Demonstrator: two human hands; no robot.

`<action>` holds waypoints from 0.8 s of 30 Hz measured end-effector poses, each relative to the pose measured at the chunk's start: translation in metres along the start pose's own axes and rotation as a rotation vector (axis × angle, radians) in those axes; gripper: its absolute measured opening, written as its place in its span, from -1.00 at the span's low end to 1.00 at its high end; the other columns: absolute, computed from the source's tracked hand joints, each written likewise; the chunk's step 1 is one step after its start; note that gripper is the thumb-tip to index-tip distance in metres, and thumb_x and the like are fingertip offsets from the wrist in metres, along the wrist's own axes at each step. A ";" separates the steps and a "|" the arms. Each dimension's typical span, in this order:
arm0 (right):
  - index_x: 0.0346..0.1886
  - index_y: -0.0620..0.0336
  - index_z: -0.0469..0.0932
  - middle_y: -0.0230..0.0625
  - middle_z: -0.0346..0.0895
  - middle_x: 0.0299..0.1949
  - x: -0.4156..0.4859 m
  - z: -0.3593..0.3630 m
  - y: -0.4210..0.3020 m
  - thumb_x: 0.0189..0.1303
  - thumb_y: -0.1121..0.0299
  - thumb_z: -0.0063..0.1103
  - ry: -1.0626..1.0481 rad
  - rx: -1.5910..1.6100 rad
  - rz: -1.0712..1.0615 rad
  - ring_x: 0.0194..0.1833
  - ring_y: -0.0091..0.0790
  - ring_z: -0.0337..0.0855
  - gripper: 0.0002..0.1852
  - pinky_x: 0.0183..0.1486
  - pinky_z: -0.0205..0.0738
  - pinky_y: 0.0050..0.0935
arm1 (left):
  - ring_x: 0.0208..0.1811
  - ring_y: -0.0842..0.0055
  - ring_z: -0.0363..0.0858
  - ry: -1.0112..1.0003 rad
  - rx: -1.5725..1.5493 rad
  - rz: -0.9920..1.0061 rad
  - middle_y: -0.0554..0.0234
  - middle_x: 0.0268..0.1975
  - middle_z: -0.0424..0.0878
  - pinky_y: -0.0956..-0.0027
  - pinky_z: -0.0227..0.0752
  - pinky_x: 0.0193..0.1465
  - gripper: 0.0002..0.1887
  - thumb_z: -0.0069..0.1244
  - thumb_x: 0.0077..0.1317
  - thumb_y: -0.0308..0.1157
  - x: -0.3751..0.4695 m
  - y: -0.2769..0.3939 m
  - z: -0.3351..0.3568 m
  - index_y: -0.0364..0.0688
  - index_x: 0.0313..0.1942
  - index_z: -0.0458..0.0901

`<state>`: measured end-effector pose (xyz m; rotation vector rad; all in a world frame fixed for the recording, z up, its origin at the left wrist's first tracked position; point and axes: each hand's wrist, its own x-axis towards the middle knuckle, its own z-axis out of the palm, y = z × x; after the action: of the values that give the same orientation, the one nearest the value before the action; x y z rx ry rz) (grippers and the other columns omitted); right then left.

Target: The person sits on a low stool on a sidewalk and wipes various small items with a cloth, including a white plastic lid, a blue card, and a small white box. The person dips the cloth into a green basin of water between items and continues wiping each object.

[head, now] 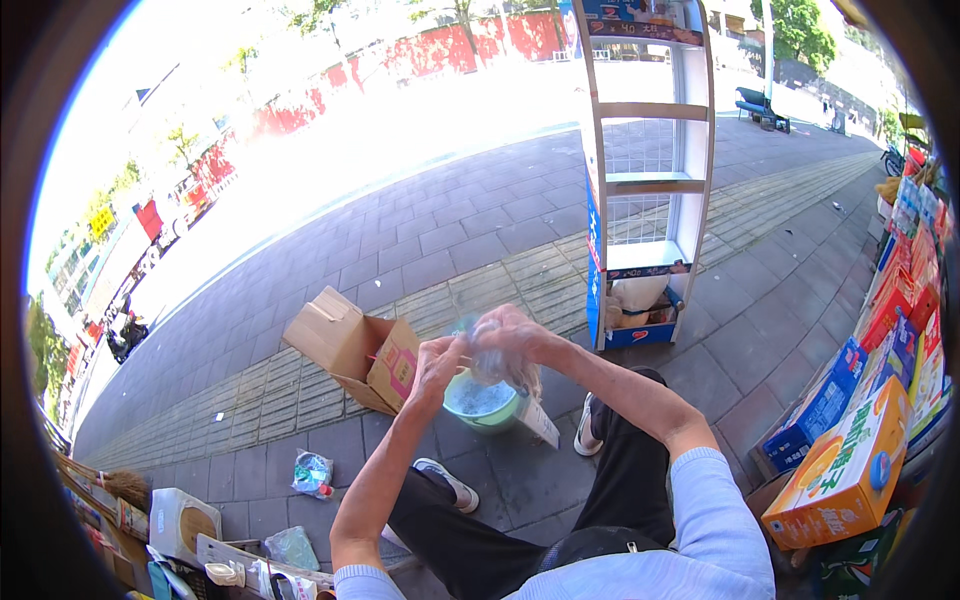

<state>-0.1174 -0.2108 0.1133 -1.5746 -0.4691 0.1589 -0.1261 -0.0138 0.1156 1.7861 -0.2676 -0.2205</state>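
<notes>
My left hand (442,364) and my right hand (514,331) are raised close together in front of me, over a light green plastic basin (484,405). The basin holds sudsy or bubbly liquid. A clear plastic bag (491,360), blurred, is pinched between the fingers of both hands; what is inside it cannot be told. A pale printed strip or card (538,421) slants down beside the basin's right rim. Left of the basin stands an open cardboard box (375,360) with a pink printed panel.
A tall shelf rack (652,185) stands ahead on the paving. At the right are an orange printed carton (840,472) and a blue carton (814,409). To the left lie a bagged bottle (311,474), a straw broom (126,487) and a white plastic container (180,521).
</notes>
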 end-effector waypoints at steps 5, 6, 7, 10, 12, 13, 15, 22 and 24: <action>-0.34 0.49 0.58 -0.19 0.60 -0.44 -0.016 0.007 -0.014 -0.08 0.46 0.15 0.035 -0.310 -0.082 -0.34 -0.39 0.61 -0.74 -0.26 0.50 -0.34 | -0.21 0.57 0.62 -0.035 -0.144 -0.099 0.34 -0.24 0.70 0.40 0.46 -0.15 -0.62 -0.03 0.40 -0.04 -0.006 0.008 0.016 -0.20 -0.15 0.68; -0.29 0.50 0.57 -0.14 0.62 -0.40 -0.021 0.007 -0.017 -0.08 0.44 0.16 0.024 -0.318 -0.130 -0.29 -0.35 0.63 -0.71 -0.21 0.52 -0.31 | -0.12 0.51 0.61 -0.038 -0.154 -0.094 0.28 -0.18 0.69 0.33 0.44 -0.08 -0.57 -0.02 0.38 0.00 -0.007 0.009 0.019 -0.22 -0.12 0.68; -0.27 0.46 0.56 -0.13 0.61 -0.40 -0.024 0.007 -0.019 -0.08 0.40 0.16 0.035 -0.305 -0.122 -0.29 -0.36 0.62 -0.69 -0.22 0.51 -0.33 | -0.02 0.45 0.60 -0.040 -0.166 -0.089 0.23 -0.12 0.69 0.25 0.41 -0.01 -0.51 -0.02 0.35 0.04 -0.007 0.009 0.021 -0.25 -0.08 0.68; -0.18 0.38 0.51 -0.12 0.58 -0.35 -0.028 0.007 -0.024 -0.07 0.32 0.17 0.078 -0.327 -0.184 -0.25 -0.39 0.59 -0.62 -0.21 0.49 -0.36 | -0.17 0.56 0.61 0.118 -0.297 -0.202 0.36 -0.23 0.68 0.36 0.45 -0.12 -0.71 0.15 0.29 -0.16 0.008 0.014 0.033 -0.17 -0.13 0.65; -0.05 0.38 0.48 -0.12 0.59 -0.28 -0.030 0.007 -0.026 -0.07 0.34 0.17 0.153 -0.367 -0.235 -0.21 -0.38 0.60 -0.54 -0.17 0.50 -0.37 | -0.25 0.61 0.62 0.191 -0.408 -0.238 0.40 -0.28 0.69 0.42 0.44 -0.20 -0.79 0.23 0.24 -0.29 0.019 0.019 0.039 -0.12 -0.17 0.64; 0.00 0.39 0.46 -0.12 0.59 -0.25 -0.031 0.006 -0.027 -0.06 0.36 0.16 0.141 -0.241 -0.261 -0.20 -0.38 0.60 -0.51 -0.15 0.50 -0.38 | -0.28 0.61 0.62 0.185 -0.412 -0.197 0.38 -0.28 0.70 0.43 0.44 -0.23 -0.79 0.22 0.25 -0.30 0.024 0.023 0.041 -0.13 -0.17 0.64; 0.10 0.40 0.41 -0.13 0.60 -0.18 -0.037 -0.003 -0.026 -0.05 0.39 0.15 0.114 -0.031 -0.267 -0.17 -0.37 0.60 -0.44 -0.12 0.51 -0.40 | -0.32 0.60 0.63 0.196 -0.405 -0.153 0.35 -0.28 0.71 0.44 0.44 -0.27 -0.80 0.21 0.26 -0.31 0.032 0.030 0.043 -0.14 -0.16 0.64; -0.07 0.45 0.53 -0.24 0.66 -0.34 -0.065 -0.073 0.024 0.01 0.57 0.14 0.343 0.051 -0.006 -0.26 -0.51 0.64 -0.66 -0.19 0.54 -0.53 | -0.41 0.53 0.71 0.120 -0.069 -0.174 0.25 -0.34 0.72 0.40 0.58 -0.29 -0.90 0.03 0.36 -0.36 0.100 0.074 0.025 -0.18 -0.23 0.57; -0.21 0.40 0.59 -0.23 0.65 -0.40 -0.072 -0.083 0.055 -0.02 0.56 0.15 0.244 0.143 0.143 -0.30 -0.47 0.65 -0.75 -0.22 0.53 -0.52 | -0.45 0.53 0.68 0.088 -0.038 -0.172 0.25 -0.41 0.68 0.38 0.58 -0.36 -0.91 0.01 0.35 -0.40 0.128 0.079 0.025 -0.23 -0.27 0.55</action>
<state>-0.1402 -0.3153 0.0520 -1.4638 -0.1507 0.1054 -0.0159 -0.0923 0.1864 1.7765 -0.0468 -0.2665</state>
